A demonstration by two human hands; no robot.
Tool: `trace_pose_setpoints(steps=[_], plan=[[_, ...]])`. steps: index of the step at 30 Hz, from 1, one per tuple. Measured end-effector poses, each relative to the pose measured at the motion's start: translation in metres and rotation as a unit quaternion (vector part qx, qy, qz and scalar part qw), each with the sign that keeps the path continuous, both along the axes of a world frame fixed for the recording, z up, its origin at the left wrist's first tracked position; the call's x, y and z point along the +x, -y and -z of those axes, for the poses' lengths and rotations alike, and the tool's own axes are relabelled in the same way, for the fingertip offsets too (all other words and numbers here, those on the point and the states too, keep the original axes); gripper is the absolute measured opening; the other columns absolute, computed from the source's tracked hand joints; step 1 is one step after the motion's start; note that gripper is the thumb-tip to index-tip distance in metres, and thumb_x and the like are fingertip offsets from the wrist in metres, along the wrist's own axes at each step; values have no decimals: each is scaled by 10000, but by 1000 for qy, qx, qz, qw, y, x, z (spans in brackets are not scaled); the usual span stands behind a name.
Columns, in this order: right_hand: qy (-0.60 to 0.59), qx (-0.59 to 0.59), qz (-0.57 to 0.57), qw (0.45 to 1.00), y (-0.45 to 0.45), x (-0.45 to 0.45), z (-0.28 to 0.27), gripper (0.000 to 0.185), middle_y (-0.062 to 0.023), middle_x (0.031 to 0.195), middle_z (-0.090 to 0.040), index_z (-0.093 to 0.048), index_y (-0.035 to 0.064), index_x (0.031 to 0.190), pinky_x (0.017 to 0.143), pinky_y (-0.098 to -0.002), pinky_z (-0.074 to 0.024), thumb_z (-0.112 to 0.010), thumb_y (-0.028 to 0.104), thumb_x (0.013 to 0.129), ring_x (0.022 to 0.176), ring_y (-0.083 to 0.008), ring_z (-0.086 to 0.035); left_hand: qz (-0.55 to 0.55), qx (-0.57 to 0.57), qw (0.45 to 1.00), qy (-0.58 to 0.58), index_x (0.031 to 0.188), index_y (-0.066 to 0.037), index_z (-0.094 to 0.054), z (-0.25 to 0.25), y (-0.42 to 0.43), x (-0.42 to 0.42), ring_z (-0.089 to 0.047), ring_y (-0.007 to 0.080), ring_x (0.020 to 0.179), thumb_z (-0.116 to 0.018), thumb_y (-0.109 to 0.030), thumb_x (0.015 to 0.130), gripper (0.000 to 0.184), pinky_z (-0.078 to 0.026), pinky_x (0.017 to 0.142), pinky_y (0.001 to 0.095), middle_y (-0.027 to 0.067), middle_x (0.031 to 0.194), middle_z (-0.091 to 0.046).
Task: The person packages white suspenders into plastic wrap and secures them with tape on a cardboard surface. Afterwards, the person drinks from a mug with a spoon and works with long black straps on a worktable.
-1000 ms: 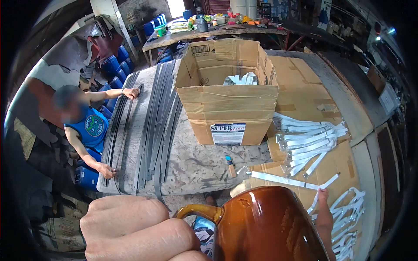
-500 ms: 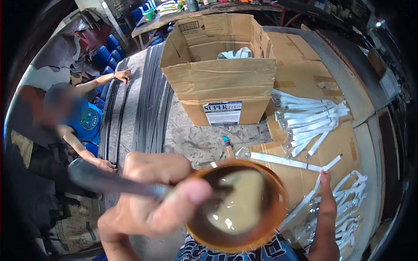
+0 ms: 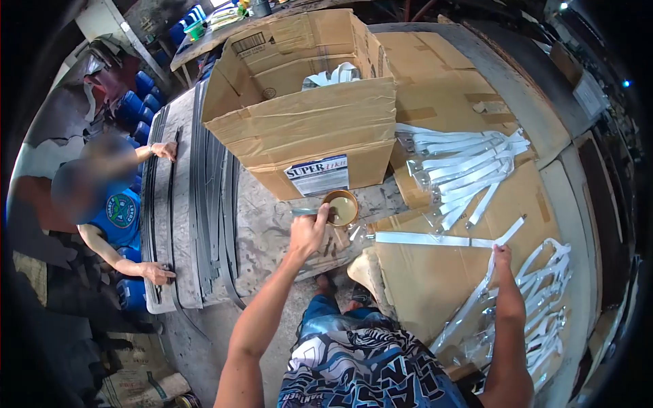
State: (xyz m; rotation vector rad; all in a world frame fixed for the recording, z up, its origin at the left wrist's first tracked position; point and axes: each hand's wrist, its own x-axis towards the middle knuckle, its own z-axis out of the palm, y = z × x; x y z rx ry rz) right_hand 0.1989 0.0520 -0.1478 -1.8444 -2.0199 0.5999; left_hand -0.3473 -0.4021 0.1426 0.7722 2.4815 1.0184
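Note:
Fingers wrapped at its handle, my left hand (image 3: 310, 233) holds a brown mug (image 3: 342, 208) of pale liquid over the table, just in front of the big cardboard box (image 3: 340, 122). A spoon handle (image 3: 304, 212) sticks out to the left by my thumb. On the right, my right hand (image 3: 502, 254) pinches a white strap (image 3: 435, 239) near where it forks, above the cardboard sheet. A pile of white straps (image 3: 469, 160) lies beyond it, and more straps in clear plastic (image 3: 544, 292) lie to the right.
Across the left end of the table (image 3: 258, 251), a person in a blue top (image 3: 122, 211) holds a dark strip (image 3: 173, 183) with both hands. Long dark strips (image 3: 211, 204) lie beside it. Blue containers (image 3: 132, 109) stand behind, and a second table (image 3: 224, 30) is at the back.
The mug has moved from close before the camera down and away to the table area near the box, with my left hand on it. My right hand stays at the white strap. The view has shifted.

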Motion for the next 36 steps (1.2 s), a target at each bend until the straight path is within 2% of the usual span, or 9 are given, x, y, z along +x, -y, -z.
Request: trace_pose_setpoints(steps=[1,5,8,11,22,28,29,33,36], plan=[[-5,-28,8,1000,1,-2,-4,336,-143,855,-636,-555,26,745,718,-423,-506,-777,271,804,737,-279,-622,-6,10,1000,-9,888,-4,-704,12,-9,2,-637,455,836,-457,-484,967,546,-497,753,500,242,852,-677],[9,1,9,1000,20,-14,-29,327,-137,797,-634,-556,28,750,699,-411,-502,-782,260,797,706,-264,-612,-23,59,997,-33,897,-12,-701,65,-39,8,-630,467,865,-435,-525,964,582,-490,777,514,258,857,-671],[-25,7,19,999,32,-23,-44,328,-126,731,-622,-550,30,737,676,-403,-496,-785,253,793,672,-250,-597,6,-43,999,18,947,-23,-701,79,-50,5,-626,463,915,-421,-558,958,604,-488,806,510,272,893,-666],[-43,16,13,999,25,-12,-28,356,-97,671,-590,-532,35,694,621,-397,-483,-789,262,790,622,-225,-549,7,-42,999,33,1010,-42,-703,105,-56,1,-620,450,974,-399,-586,953,625,-482,838,506,276,961,-662],[-46,-3,29,999,32,-22,-39,364,-98,701,-606,-519,40,721,647,-406,-491,-795,268,784,634,-244,-563,13,-57,995,76,964,-13,-711,130,-59,-9,-633,450,952,-375,-632,940,705,-480,840,498,287,901,-665],[-1,12,24,1000,36,-28,-49,316,-127,730,-647,-560,24,758,677,-417,-505,-767,255,814,684,-275,-634,7,-10,998,67,962,5,-714,114,-55,0,-647,448,929,-471,-628,911,680,-489,835,483,285,873,-672],[-2,6,19,1000,36,-29,-50,317,-126,734,-646,-559,24,765,680,-419,-504,-767,258,815,689,-278,-634,2,-1,995,97,1022,24,-685,107,-51,3,-639,437,945,-516,-595,907,652,-478,857,471,269,926,-672],[-1,-12,0,1000,18,-14,-26,323,-129,767,-642,-555,24,785,698,-419,-504,-768,267,814,717,-284,-635,-67,63,996,6,1120,17,-596,116,-22,11,-587,375,988,-545,-525,923,578,-451,889,422,225,1059,-609],[-9,-18,-2,1000,8,-3,-11,332,-135,806,-643,-555,22,788,715,-416,-507,-770,274,810,741,-289,-636,-100,111,983,108,1084,17,-610,123,24,30,-615,304,910,-564,-456,935,498,-473,833,389,205,967,-635]])
